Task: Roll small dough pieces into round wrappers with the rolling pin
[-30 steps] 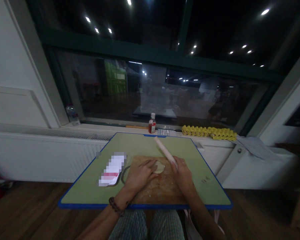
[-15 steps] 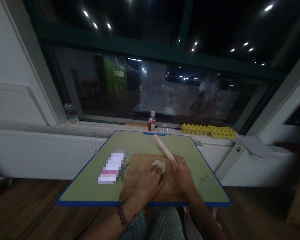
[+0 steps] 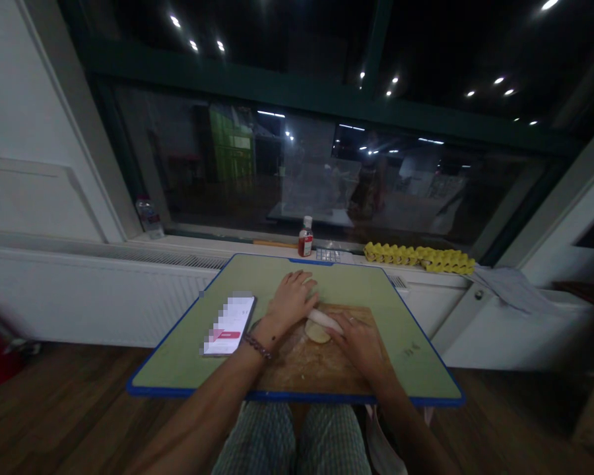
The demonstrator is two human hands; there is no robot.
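Note:
A pale rolling pin (image 3: 325, 321) lies slantwise across the far part of a round, flattened piece of dough (image 3: 317, 332). The dough rests on a floured wooden board (image 3: 309, 369). My right hand (image 3: 359, 340) is closed around the pin's near right end. Over its other end lies my left hand (image 3: 292, 300), fingers spread and reaching forward, thumb near the pin. That end of the pin is hidden beneath the left hand. A bead bracelet circles my left wrist.
A lit phone (image 3: 230, 326) lies left of the board on the green, blue-edged table (image 3: 178, 359). On the sill behind stand a small red-labelled bottle (image 3: 305, 239), yellow egg cartons (image 3: 418, 256) and a clear plastic bottle (image 3: 150, 219).
My left hand has let go of the dough and moved forward to the pin's far end. My right hand has swung the pin over onto the dough.

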